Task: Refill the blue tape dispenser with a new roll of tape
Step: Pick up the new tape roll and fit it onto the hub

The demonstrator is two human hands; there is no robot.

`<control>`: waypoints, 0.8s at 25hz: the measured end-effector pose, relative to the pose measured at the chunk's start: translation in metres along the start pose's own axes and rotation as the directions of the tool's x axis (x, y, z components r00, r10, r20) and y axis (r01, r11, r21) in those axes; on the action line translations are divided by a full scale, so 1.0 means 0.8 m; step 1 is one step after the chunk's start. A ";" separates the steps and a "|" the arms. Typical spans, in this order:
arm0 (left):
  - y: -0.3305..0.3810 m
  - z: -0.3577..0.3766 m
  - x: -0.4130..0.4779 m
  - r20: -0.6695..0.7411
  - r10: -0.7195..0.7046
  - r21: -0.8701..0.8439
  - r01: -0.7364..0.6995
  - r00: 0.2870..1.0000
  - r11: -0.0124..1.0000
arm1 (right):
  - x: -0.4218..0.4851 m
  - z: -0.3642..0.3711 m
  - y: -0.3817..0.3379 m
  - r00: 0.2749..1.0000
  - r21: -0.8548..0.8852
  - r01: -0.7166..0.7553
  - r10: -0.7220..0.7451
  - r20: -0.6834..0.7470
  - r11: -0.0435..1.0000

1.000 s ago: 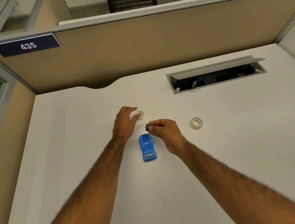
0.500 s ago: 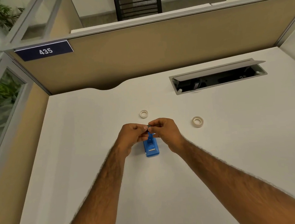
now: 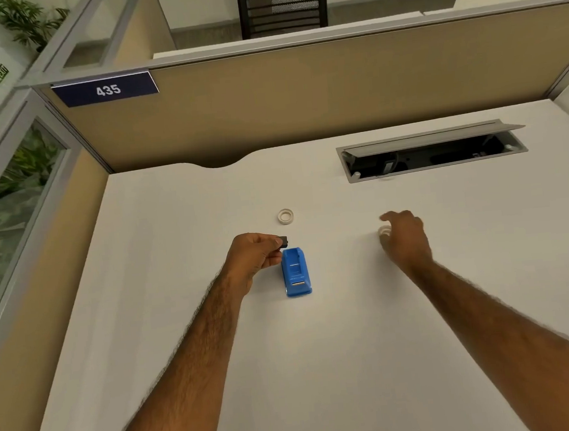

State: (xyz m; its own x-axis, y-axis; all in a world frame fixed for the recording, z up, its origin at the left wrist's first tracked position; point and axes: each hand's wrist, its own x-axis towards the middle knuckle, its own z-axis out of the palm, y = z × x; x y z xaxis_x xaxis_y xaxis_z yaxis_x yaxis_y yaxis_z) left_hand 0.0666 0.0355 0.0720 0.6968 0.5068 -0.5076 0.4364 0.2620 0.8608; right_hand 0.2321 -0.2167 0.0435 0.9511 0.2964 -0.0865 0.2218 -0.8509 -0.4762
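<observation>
The blue tape dispenser (image 3: 296,272) lies on the white desk (image 3: 183,327) at the centre, its top compartment with no roll in it. My left hand (image 3: 255,255) hovers just left of it, pinching a small black spool piece (image 3: 283,241) between thumb and fingers. Behind the dispenser sits a small white ring (image 3: 285,215), apparently a bare tape core. My right hand (image 3: 403,237) is off to the right with its fingers spread over a white tape roll (image 3: 383,232), which shows only at the fingertips; I cannot tell if they touch it.
An open cable tray (image 3: 432,154) with a raised grey lid is cut into the desk at the back right. A beige partition (image 3: 299,90) with a "435" sign closes off the rear, and a glass side panel (image 3: 11,211) runs along the left.
The black spool piece passed from my right hand to my left at the middle. My right hand then swung right to the tape roll. My left hand left the white ring behind the dispenser.
</observation>
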 end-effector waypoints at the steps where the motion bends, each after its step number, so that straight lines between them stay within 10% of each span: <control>1: 0.000 -0.002 0.000 -0.006 -0.002 0.003 0.002 1.000 1.000 | -0.001 0.000 0.013 0.998 -0.123 -0.011 0.019 0.058 0.992; 10: -0.002 -0.010 -0.008 0.013 0.012 0.020 -0.012 1.000 1.000 | 0.005 0.017 0.024 0.980 -0.203 0.134 -0.099 0.175 0.970; 15: 0.000 -0.010 -0.012 0.001 0.032 0.002 -0.032 0.999 0.999 | -0.024 0.013 -0.022 0.977 0.273 0.100 -0.147 0.156 0.957; 20: 0.005 -0.003 -0.017 0.009 0.051 -0.008 -0.050 0.999 0.999 | -0.060 0.007 -0.099 0.935 0.707 -0.053 -0.214 0.282 0.705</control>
State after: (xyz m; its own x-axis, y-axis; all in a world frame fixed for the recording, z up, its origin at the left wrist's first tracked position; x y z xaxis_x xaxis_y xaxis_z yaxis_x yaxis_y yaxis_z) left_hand 0.0573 0.0314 0.0823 0.7230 0.5121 -0.4638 0.3964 0.2423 0.8855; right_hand 0.1673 -0.1610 0.0803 0.7815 0.5814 -0.2265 -0.0455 -0.3089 -0.9500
